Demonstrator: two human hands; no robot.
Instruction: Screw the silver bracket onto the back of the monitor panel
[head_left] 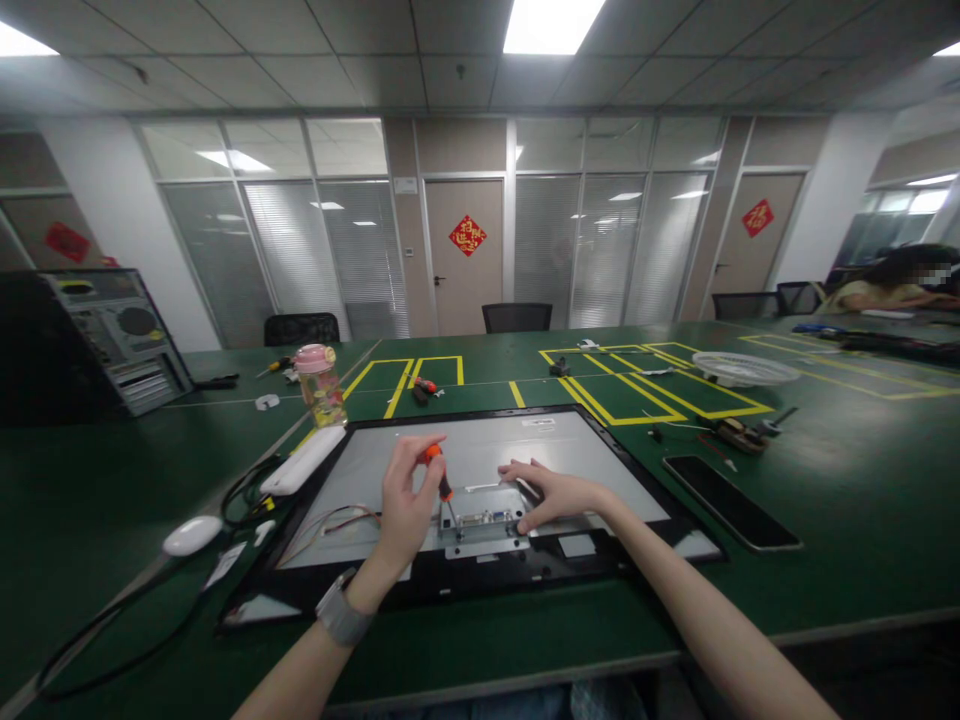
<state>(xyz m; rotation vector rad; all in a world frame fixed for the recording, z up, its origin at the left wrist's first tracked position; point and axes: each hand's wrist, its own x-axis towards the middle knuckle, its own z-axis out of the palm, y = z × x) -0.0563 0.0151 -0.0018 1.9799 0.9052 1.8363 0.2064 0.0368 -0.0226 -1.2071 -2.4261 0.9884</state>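
A flat display panel with a black frame lies on the green table in front of me, its grey back facing up. Near its front edge sits a metal bracket with a row of ports. My left hand, with a watch on the wrist, is closed around an orange and black screwdriver. The shaft points down at the bracket's left side; whether the tip sits in a screw I cannot tell. My right hand rests with fingers spread over the bracket's right end. Thin wires lie left of the bracket.
Left of the panel are a pink-lidded bottle, a white slab-shaped thing, a white mouse and black cables. A phone lies at right. Farther off stand an opened computer case and red-handled pliers. Another person sits far right.
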